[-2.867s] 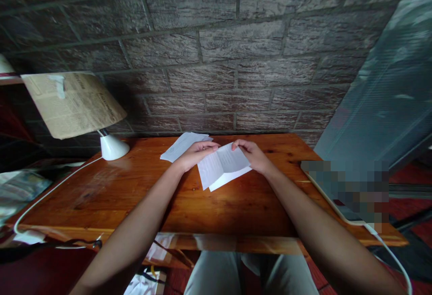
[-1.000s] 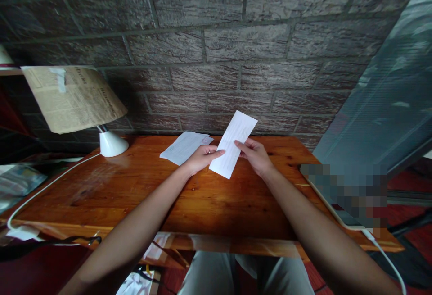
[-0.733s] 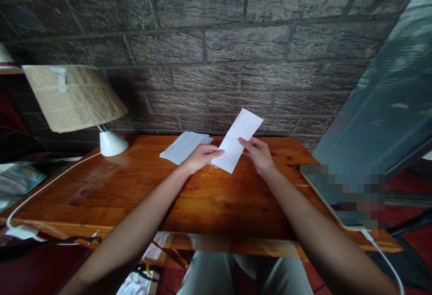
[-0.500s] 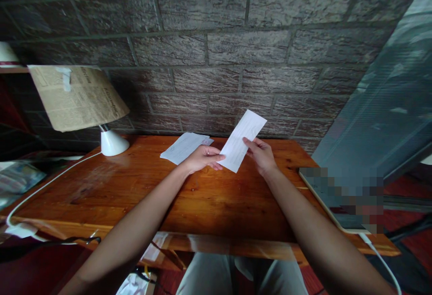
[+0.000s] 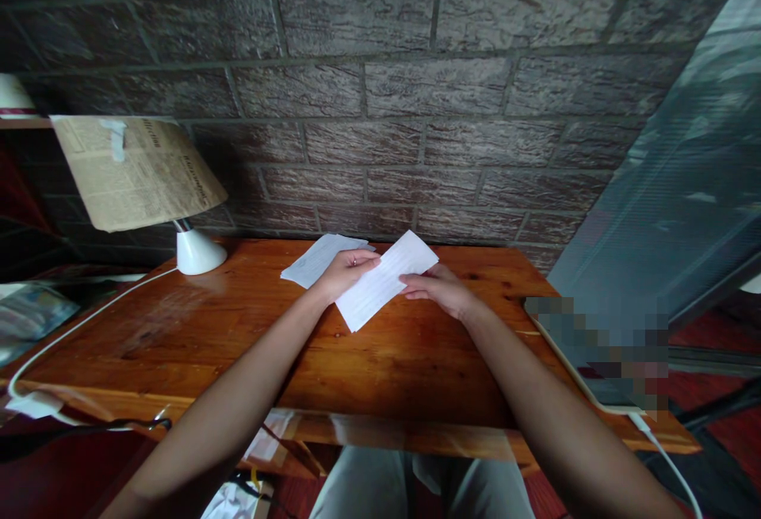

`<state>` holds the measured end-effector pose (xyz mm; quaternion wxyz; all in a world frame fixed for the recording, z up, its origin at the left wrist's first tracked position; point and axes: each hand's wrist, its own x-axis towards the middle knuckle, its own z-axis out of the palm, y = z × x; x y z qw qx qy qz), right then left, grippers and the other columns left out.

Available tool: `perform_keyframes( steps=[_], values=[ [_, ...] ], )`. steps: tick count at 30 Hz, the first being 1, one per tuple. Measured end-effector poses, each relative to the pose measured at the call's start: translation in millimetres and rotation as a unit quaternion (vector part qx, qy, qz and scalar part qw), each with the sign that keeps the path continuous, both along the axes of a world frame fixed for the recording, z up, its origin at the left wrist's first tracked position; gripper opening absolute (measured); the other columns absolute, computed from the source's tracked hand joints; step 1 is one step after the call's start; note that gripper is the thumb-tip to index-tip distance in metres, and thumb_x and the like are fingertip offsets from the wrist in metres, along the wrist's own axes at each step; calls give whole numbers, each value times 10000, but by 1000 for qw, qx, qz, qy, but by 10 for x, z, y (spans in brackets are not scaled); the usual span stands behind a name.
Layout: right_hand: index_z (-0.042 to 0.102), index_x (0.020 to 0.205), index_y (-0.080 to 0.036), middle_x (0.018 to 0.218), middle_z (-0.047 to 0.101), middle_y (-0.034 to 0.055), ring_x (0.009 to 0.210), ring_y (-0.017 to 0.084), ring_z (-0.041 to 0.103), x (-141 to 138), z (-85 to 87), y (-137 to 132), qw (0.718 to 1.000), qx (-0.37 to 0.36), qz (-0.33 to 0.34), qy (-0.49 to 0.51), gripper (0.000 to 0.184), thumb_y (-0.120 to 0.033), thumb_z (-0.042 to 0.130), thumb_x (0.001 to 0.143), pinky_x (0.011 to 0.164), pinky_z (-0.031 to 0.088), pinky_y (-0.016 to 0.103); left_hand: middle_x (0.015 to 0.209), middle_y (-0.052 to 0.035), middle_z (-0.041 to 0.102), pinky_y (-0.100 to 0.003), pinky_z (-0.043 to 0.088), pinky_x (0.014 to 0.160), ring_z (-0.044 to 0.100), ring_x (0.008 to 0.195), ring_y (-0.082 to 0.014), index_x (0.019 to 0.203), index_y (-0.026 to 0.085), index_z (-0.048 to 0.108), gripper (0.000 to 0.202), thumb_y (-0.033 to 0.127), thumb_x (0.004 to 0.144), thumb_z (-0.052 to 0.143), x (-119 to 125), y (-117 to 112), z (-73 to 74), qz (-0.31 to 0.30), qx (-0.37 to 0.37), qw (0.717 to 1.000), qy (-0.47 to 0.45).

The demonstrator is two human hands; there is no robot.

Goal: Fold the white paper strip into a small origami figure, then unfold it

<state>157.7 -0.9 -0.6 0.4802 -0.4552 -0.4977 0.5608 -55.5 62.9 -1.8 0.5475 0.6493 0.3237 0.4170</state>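
A narrow white sheet of folded paper (image 5: 384,285), marked with faint lines of writing, is held at a slant above the desk. My left hand (image 5: 349,272), with a ring on one finger, pinches it along its left edge, thumb on top. My right hand (image 5: 438,288) grips the opposite edge, its thumb lying over the paper and its other fingers partly hidden behind. Behind my left hand, a small stack of white papers (image 5: 312,263) with writing lies on the wooden desk (image 5: 416,368), partly covered by that hand.
At the left stands a lamp with a newsprint shade (image 5: 139,174) and a white base (image 5: 199,251); its white cord (image 5: 89,321) runs over the desk edge. A tablet-like device (image 5: 571,360) with a plugged-in cable (image 5: 666,456) lies at the right. A brick wall (image 5: 392,139) rises behind.
The paper has come lower and to the left, and is tilted flatter. My left hand has slid further up its edge; my right hand has moved down and left with it.
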Motion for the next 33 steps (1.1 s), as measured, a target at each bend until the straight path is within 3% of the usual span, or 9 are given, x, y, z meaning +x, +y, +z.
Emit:
perform_keyframes(
  steps=[2, 6, 9, 16, 26, 33],
  values=[
    [743, 933, -183, 907, 779, 73, 779, 182, 717, -4, 4, -10, 1000, -1, 15, -8, 334, -301, 849, 639, 714, 582, 295, 820, -48, 731, -272, 424, 656, 601, 696, -155, 891, 133, 757, 419, 485, 671, 814, -17, 7, 7, -2, 5, 1000, 10],
    [750, 948, -206, 972, 773, 56, 844, 181, 708, 60, 35, 26, 998, 23, -60, 24, 331, -353, 832, 663, 755, 577, 305, 806, -45, 725, -269, 409, 620, 595, 676, -154, 894, 146, 756, 385, 468, 688, 800, -19, -16, 17, -23, -7, 999, 40],
    [747, 964, -215, 964, 771, 42, 842, 176, 702, 108, 52, 50, 995, 42, -79, 36, 346, -347, 831, 655, 785, 565, 316, 792, -43, 719, -261, 400, 603, 590, 661, -148, 907, 149, 753, 385, 466, 692, 796, -10, -27, 14, -29, -12, 998, 51],
    [768, 933, -220, 856, 763, 4, 740, 157, 671, 100, 47, 36, 997, 64, -53, -11, 314, -328, 813, 641, 678, 517, 267, 810, -43, 722, -256, 406, 598, 591, 653, -144, 917, 151, 750, 409, 496, 700, 785, -34, -10, 4, -36, -12, 997, 62],
    [795, 906, -232, 939, 781, 27, 838, 188, 689, 101, 41, 33, 986, 144, -17, -77, 249, -323, 779, 674, 822, 509, 328, 793, -43, 712, -271, 415, 632, 594, 677, -154, 858, 144, 743, 435, 539, 681, 782, -21, -9, 15, -31, 33, 998, 53],
    [798, 878, -233, 923, 784, 29, 833, 199, 689, 94, 65, 8, 983, 158, -13, -95, 225, -323, 759, 675, 827, 508, 342, 780, -33, 701, -260, 397, 612, 573, 664, -147, 861, 150, 742, 396, 517, 712, 758, -15, -47, 53, -40, 28, 997, 55]
  ],
)
